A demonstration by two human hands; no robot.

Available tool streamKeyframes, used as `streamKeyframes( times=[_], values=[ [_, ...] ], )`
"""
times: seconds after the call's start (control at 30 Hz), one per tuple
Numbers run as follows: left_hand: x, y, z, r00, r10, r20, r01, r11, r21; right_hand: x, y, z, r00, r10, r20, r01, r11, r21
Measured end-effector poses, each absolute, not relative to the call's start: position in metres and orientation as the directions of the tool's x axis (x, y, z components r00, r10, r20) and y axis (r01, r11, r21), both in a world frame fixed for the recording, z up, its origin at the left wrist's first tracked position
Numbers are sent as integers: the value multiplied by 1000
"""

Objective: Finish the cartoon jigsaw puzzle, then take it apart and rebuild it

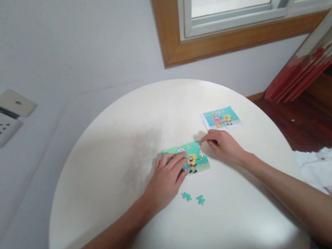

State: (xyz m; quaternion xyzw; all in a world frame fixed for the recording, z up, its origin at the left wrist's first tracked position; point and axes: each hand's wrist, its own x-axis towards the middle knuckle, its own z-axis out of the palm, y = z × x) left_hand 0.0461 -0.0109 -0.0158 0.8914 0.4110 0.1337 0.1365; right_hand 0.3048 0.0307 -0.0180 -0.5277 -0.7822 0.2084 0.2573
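Right hand point(223, 145) has its fingertips bunched at the upper right corner of the puzzle point(193, 155); can't tell if they're pinching a piece or just pressing one. Left hand point(171, 172) isn't gripping anything, it's draped over the left side, probably to stop it sliding. Puzzle's just below the middle of the frame. Two loose pieces point(186, 196) sit lower down, within easy reach, and the picture card point(222, 117) lies right of center, likely kept in plain sight.
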Motion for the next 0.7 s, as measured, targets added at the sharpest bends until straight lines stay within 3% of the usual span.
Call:
streamKeyframes(
  times=[0.3,0.7],
  values=[
    [45,-8,-15,608,763,219,660,-639,394,315,38,-22,-120,966,228,737,240,-631],
    [41,-4,-13,546,786,290,657,-617,434,302,28,-14,-471,876,106,654,427,-625]
  ],
)
